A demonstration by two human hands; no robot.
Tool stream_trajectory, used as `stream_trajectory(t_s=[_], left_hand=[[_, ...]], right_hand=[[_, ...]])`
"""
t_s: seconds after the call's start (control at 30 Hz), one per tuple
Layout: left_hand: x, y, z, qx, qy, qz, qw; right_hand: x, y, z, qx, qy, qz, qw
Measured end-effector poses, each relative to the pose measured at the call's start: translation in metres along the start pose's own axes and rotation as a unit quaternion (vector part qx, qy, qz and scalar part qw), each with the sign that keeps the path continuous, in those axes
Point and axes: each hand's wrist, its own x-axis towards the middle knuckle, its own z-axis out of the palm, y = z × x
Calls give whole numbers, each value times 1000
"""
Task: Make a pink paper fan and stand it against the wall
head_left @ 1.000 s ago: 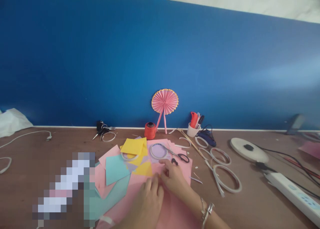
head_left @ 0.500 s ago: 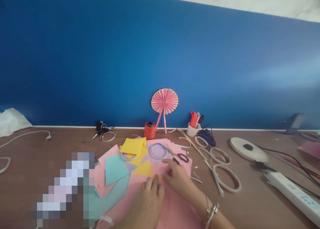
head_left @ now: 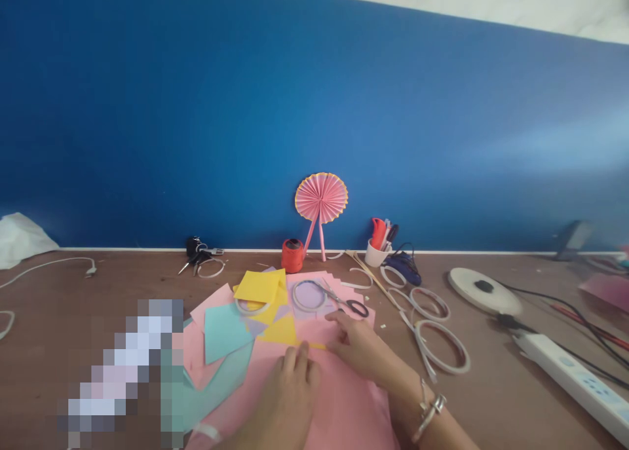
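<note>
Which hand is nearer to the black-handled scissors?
Right. The right hand is just on the wearer's side of the scissors; the left hand is farther left and nearer the wearer, over the pink paper.

And here's 1 pink sheet, lower centre of the frame, thin yellow strip showing along its far edge!

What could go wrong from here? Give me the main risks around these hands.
The scissors lie close to the right hand, so a stray movement might knock them. The large pink sheet under the left hand could crease or slip if pressed unevenly. The paper fan rests on two thin legs by the blue partition, so a nudge might topple it.
</note>
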Motion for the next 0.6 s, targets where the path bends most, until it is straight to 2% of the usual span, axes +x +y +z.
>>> stream_trajectory(t_s=[0.17, 0.6], left_hand=[[0, 0, -4, -10, -3, -8, 1000], [2, 1, -6, 7, -13, -17, 1000]], right_hand=[[3, 12, -2, 18, -17, -1, 1000], [-2, 6, -22, -34, -30, 12, 999]])
